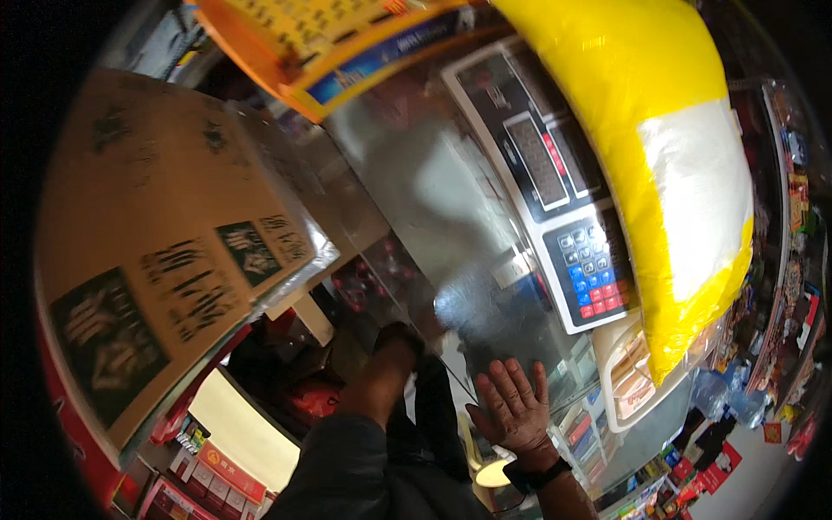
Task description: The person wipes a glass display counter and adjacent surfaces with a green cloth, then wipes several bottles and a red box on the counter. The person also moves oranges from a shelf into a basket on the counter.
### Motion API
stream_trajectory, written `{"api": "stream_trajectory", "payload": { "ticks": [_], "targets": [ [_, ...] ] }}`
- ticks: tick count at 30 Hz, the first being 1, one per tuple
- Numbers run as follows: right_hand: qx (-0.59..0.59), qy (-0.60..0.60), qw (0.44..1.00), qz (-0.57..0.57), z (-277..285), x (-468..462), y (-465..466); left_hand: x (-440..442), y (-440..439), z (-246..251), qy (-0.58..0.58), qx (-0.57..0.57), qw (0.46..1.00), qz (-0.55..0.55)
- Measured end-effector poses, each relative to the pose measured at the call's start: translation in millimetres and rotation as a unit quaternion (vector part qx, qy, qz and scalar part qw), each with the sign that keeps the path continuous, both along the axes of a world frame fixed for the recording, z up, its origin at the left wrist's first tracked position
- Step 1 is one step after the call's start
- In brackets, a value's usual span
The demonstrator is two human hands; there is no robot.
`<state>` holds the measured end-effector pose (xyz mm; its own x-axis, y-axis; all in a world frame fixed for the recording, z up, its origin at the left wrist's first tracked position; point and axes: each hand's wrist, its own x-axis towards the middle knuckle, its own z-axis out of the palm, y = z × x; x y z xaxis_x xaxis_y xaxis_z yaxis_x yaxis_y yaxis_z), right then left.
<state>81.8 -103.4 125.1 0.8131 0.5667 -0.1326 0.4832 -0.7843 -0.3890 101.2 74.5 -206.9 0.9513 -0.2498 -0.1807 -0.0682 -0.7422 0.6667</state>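
Observation:
My right hand (513,409) lies palm down at the near edge of the glass counter (416,188), fingers spread and holding nothing. A dark band is around its wrist. My left hand (398,344) reaches down beside the counter edge, in shadow. Its fingers are too dark and blurred to show whether they hold anything. Ahead of my right hand stands an electronic price scale (552,221) with a display and a keypad. A large yellow and white plastic bag (650,156) bulges over the scale and hides its far side.
At left, a large printed cardboard box (188,182) rises beside the counter. An orange plastic basket (279,58) stands at the top. A white plastic tub (614,390) holds packets by the scale. Red cartons (221,481) sit lower left; shelves of goods (793,260) line the right.

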Motion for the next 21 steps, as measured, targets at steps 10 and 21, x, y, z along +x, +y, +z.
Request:
{"api": "stream_trajectory", "payload": {
  "ticks": [10, 21],
  "targets": [
    [0.023, -0.058, 0.998, 0.032, 5, 1, -1, -153, 125, 28, 0.206, -0.006, 0.978, 0.043],
    [0.056, -0.08, 0.995, 0.036, 18, -11, -5, -209, 176, 241, 0.184, -0.303, 0.85, 0.389]
  ]
}}
